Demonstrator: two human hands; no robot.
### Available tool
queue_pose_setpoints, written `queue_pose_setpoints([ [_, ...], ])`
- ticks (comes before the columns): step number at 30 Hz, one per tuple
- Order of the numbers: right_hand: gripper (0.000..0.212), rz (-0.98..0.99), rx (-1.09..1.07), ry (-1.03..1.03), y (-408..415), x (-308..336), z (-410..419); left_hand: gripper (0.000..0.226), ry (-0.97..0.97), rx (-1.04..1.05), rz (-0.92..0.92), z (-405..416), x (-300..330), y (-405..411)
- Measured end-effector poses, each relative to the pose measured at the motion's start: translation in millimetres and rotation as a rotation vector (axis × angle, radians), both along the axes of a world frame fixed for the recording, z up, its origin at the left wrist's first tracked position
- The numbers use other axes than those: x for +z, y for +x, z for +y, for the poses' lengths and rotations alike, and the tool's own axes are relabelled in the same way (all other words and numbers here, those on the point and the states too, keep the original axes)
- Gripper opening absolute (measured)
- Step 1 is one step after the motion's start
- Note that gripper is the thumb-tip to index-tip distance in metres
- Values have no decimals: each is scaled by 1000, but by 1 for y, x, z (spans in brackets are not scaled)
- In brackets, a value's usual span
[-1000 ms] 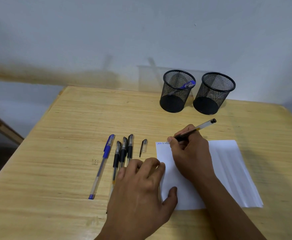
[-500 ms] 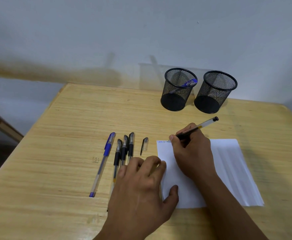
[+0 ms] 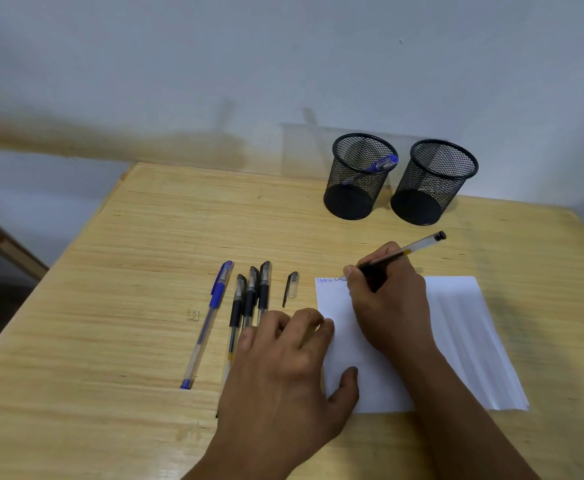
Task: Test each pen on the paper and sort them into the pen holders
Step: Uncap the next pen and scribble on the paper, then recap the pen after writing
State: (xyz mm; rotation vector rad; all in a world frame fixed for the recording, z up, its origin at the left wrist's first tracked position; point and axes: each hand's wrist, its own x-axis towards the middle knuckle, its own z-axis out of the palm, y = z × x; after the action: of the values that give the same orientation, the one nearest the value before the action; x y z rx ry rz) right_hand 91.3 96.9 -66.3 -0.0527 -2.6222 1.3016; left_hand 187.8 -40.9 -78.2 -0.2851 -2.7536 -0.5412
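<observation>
Right hand (image 3: 387, 303) fingers pinch pen (image 3: 404, 251), tip seemingly touching paper (image 3: 456, 327) top edge; left hand (image 3: 283, 368) fingers relaxed, pressing paper.

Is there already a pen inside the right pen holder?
No, the right pen holder shows only bare mesh, while the one blue pen stands in the left pen holder.

head-worn view, angled forward and down, close over table (image 3: 117, 271)
</observation>
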Motion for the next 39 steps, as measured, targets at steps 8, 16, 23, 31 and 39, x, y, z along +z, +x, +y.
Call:
queue_pose_setpoints([
  [8, 13, -54, -101, -322, -4, 3, 10, 50, -29, 10, -20, 0, -2, 0],
  [16, 8, -113, -48, -530, 8, 22, 29, 47, -89, 36, -48, 4, 1, 3],
  [23, 7, -133, -4, -639, 49, 35, 46, 42, -164, 60, -74, 7, 8, 6],
  [31, 8, -137, 10, -743, 88, 49, 75, 57, -119, 146, -46, 6, 28, -6],
  [39, 5, -168, 44, -782, 113, 49, 84, 21, -258, 278, -88, -4, 39, -44],
])
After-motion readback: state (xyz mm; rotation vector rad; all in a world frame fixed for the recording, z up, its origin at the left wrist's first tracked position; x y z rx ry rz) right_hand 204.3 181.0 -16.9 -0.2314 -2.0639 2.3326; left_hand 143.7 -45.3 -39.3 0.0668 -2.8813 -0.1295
